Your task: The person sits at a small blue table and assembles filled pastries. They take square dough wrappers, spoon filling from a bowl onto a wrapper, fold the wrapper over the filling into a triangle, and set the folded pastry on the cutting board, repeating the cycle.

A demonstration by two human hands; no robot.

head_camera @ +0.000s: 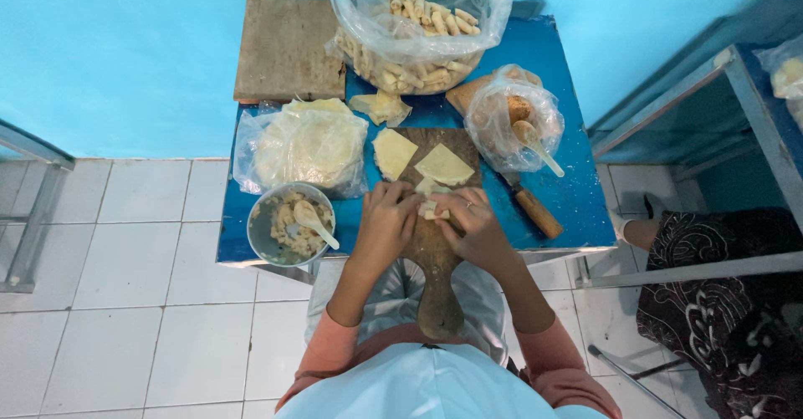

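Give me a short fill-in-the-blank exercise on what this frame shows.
1. Both hands, left hand and right hand, work a small wrapper on a wooden ____.
2. The spoon left of the hands rests in a ____.
3. The finished rolls at the far end lie in a clear plastic ____.
4. The table top is coloured ____.

Missing words: board; bowl; bag; blue

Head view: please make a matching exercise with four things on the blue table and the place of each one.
Things:
1. knife
2. metal bowl
3. big bag of rolls
4. small roll

Places:
A. at the far edge of the table
B. between both hands
C. right of the cutting board
D. left of the left hand

Pairs: 1-C, 2-D, 3-A, 4-B
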